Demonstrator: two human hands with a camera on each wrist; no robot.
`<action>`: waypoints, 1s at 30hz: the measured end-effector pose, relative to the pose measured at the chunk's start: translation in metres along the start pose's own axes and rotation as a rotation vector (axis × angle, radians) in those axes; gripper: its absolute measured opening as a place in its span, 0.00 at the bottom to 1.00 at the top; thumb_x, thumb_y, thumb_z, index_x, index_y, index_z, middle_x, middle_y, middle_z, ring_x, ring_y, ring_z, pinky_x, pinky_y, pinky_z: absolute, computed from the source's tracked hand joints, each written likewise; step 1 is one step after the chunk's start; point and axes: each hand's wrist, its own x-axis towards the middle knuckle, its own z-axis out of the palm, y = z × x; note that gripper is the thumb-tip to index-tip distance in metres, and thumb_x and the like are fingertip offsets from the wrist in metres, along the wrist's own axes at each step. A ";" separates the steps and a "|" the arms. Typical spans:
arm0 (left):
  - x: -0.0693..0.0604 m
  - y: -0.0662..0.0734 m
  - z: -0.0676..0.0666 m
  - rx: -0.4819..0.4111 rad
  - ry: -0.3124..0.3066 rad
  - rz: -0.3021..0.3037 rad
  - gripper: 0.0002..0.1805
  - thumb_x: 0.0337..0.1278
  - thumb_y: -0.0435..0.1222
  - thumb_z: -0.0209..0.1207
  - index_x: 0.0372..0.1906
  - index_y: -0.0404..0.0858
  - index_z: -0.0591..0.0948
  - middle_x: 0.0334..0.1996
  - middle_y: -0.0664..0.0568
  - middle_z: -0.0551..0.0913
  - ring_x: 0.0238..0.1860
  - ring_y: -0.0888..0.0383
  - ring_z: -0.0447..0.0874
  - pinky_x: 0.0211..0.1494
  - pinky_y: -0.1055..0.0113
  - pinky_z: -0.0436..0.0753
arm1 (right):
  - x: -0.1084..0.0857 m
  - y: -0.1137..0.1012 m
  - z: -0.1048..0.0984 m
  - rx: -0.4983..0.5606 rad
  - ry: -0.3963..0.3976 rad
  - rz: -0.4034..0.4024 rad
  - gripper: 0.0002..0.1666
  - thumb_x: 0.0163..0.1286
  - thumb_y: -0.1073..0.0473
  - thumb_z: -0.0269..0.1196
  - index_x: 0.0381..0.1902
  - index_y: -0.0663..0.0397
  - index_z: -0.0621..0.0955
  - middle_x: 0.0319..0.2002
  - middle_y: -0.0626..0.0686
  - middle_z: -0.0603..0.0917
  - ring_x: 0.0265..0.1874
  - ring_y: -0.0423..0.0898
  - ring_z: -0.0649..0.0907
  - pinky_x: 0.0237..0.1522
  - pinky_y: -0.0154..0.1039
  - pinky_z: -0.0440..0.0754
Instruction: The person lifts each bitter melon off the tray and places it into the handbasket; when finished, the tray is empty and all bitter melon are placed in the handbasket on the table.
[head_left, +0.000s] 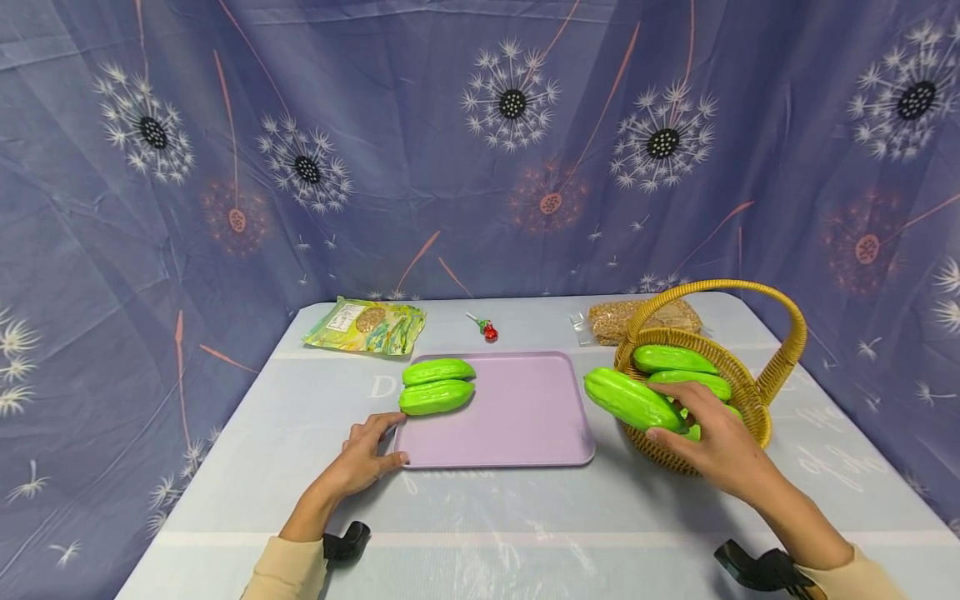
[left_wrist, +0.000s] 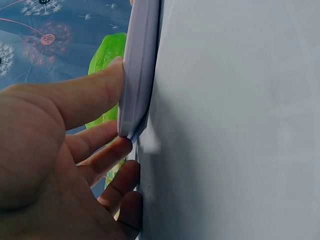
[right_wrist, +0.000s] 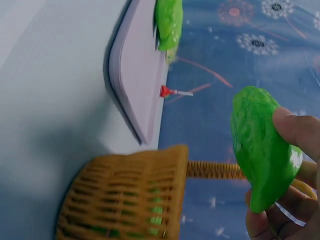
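Pinched between thumb and fingers of my right hand (head_left: 712,437) is a green ridged vegetable (head_left: 632,400), held over the left rim of a wicker basket (head_left: 759,408). More green vegetables (head_left: 675,359) lie in the basket. The right wrist view shows the held vegetable (right_wrist: 262,145) above the basket (right_wrist: 125,190), in the right hand (right_wrist: 300,165). Two green vegetables (head_left: 437,397) lie side by side on the left part of a pale purple tray (head_left: 525,417). My left hand (head_left: 363,454) touches the tray's left edge, thumb and fingers relaxed; the left wrist view shows this hand (left_wrist: 65,145) against the rim (left_wrist: 135,75).
A green and yellow packet (head_left: 367,327) lies at the back left of the table. Behind the tray is a small red and green item with a white stick (head_left: 486,328). A clear bag of brown grains (head_left: 611,321) lies behind the basket, whose tall handle arches upward.
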 end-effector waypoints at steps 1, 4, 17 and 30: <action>0.000 0.000 0.000 0.001 0.001 0.001 0.34 0.51 0.39 0.66 0.64 0.41 0.69 0.64 0.44 0.69 0.56 0.47 0.63 0.53 0.51 0.59 | -0.002 0.002 -0.002 -0.001 0.008 0.010 0.37 0.47 0.58 0.75 0.58 0.49 0.76 0.48 0.48 0.79 0.38 0.30 0.70 0.36 0.24 0.68; 0.000 0.000 0.000 0.003 0.000 0.002 0.34 0.51 0.40 0.66 0.64 0.41 0.69 0.64 0.44 0.69 0.56 0.47 0.63 0.53 0.51 0.59 | -0.007 0.009 -0.007 0.000 0.022 0.032 0.37 0.47 0.58 0.75 0.58 0.50 0.76 0.47 0.50 0.79 0.35 0.28 0.68 0.33 0.24 0.67; 0.000 0.000 -0.001 0.007 -0.002 0.012 0.33 0.51 0.41 0.65 0.64 0.41 0.69 0.64 0.44 0.68 0.55 0.47 0.63 0.52 0.52 0.59 | -0.016 0.035 -0.012 -0.091 0.053 0.155 0.36 0.50 0.56 0.74 0.58 0.56 0.75 0.40 0.54 0.76 0.32 0.34 0.68 0.27 0.35 0.66; 0.001 -0.002 -0.001 0.004 -0.009 0.008 0.34 0.51 0.40 0.65 0.65 0.41 0.68 0.64 0.44 0.68 0.57 0.47 0.62 0.52 0.51 0.58 | 0.004 0.044 0.013 -0.152 0.030 0.255 0.36 0.52 0.55 0.72 0.57 0.63 0.73 0.47 0.67 0.74 0.43 0.61 0.73 0.35 0.55 0.69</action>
